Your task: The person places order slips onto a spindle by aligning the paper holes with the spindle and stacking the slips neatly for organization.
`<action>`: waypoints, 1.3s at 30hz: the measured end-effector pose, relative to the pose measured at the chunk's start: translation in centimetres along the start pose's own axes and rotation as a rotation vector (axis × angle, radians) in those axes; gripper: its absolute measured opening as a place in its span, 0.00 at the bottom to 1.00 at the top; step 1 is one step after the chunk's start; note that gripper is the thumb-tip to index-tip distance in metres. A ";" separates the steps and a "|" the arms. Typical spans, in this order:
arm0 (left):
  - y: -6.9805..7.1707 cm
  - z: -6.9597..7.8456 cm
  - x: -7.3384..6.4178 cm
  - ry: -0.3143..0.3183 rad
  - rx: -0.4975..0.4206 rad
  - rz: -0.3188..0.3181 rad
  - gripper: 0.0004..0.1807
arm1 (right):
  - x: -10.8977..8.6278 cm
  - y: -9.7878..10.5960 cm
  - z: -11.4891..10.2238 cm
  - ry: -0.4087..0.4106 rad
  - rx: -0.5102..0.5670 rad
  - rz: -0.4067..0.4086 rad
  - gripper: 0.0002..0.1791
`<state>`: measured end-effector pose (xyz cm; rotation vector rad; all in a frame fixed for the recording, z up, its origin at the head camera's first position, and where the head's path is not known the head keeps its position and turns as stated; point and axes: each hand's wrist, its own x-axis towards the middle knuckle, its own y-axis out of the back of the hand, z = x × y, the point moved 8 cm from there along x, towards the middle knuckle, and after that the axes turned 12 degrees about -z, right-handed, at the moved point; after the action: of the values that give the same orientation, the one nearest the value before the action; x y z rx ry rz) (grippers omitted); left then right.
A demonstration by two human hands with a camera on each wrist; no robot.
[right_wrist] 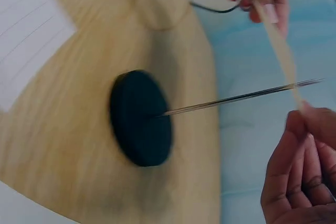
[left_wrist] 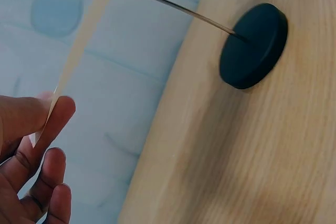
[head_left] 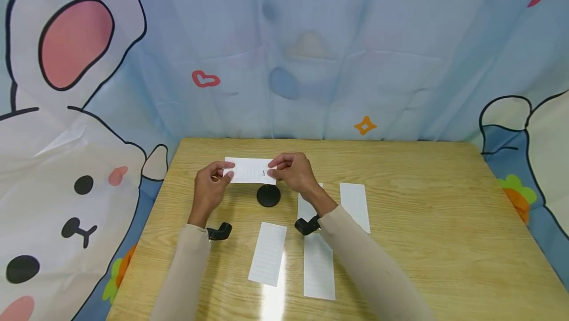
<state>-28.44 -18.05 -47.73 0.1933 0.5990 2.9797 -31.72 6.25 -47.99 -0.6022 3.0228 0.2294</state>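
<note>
Both hands hold a white lined paper slip [head_left: 249,170] flat above the table. My left hand [head_left: 224,172] pinches its left end and my right hand [head_left: 272,168] pinches its right end. Under it stands a black round base [head_left: 268,195] with a thin metal spike [left_wrist: 168,4]. In the wrist views the slip [left_wrist: 79,51] shows edge-on, and the spike [right_wrist: 236,98] crosses the slip [right_wrist: 278,45] near the right hand [right_wrist: 302,166]. The tip appears to poke through the paper. The left-hand fingers [left_wrist: 31,145] grip the slip's edge.
Three more white lined slips lie on the wooden table [head_left: 422,222]: one front centre [head_left: 268,253], a long one [head_left: 318,261] partly under my right forearm, one to the right [head_left: 354,206]. A blue cartoon cloth [head_left: 311,49] hangs behind the table's far edge.
</note>
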 end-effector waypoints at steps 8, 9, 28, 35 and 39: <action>-1.1 -1.3 -0.1 0.016 0.016 -0.039 0.10 | -0.2 0.2 2.8 -0.030 0.007 0.014 0.08; -1.2 -1.4 -0.1 0.016 0.015 -0.042 0.10 | -0.2 0.3 3.0 -0.029 0.001 0.016 0.08; -2.6 -3.9 -0.4 0.064 0.012 -0.054 0.09 | -0.3 0.2 5.2 -0.054 -0.126 0.073 0.08; -2.9 -4.7 -0.5 0.080 0.022 -0.057 0.08 | -0.3 0.0 5.9 -0.054 -0.198 0.092 0.07; -3.2 -5.2 -0.6 0.093 0.046 -0.051 0.07 | -0.5 -0.3 6.0 -0.059 -0.247 0.110 0.07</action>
<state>-28.40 -17.15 -53.83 0.0431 0.6718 2.9412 -31.06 7.12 -53.93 -0.4337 2.9952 0.6207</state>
